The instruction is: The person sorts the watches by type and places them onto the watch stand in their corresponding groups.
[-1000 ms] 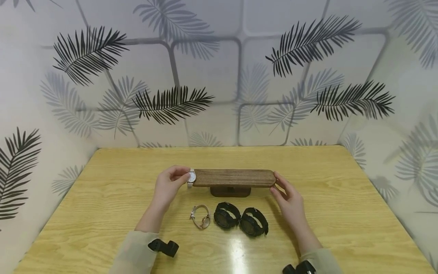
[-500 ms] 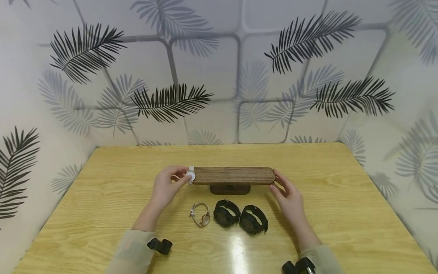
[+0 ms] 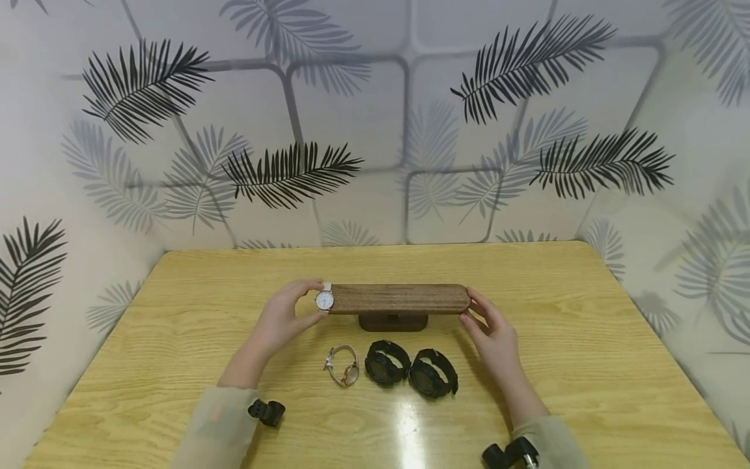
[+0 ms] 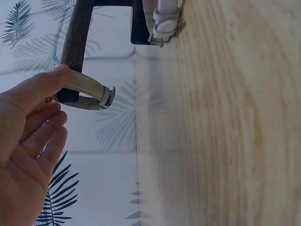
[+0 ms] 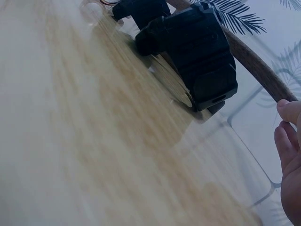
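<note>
A white-strapped wristwatch (image 3: 324, 300) is looped round the left end of a dark wooden watch stand (image 3: 401, 299), its white dial turned up. My left hand (image 3: 280, 319) pinches this watch between thumb and fingers, at the upper and lower edges by the dial. In the left wrist view, the buckled strap (image 4: 87, 84) hangs round the bar's end with the thumb against it. My right hand (image 3: 498, 342) holds the stand's rounded right end between thumb and fingers. The right wrist view shows the thumb (image 5: 286, 109) at that tip.
In front of the stand lie a pale-strapped watch with a rose-gold case (image 3: 342, 366) and two black chunky watches (image 3: 387, 363), (image 3: 433, 373), side by side on the wooden table (image 3: 176, 365). A leaf-patterned wall (image 3: 387, 208) rises behind the table's back edge.
The left thumb has slid off the white watch's dial to its lower edge, so the whole dial now shows. The watch sits slightly further left. The right hand keeps its hold.
</note>
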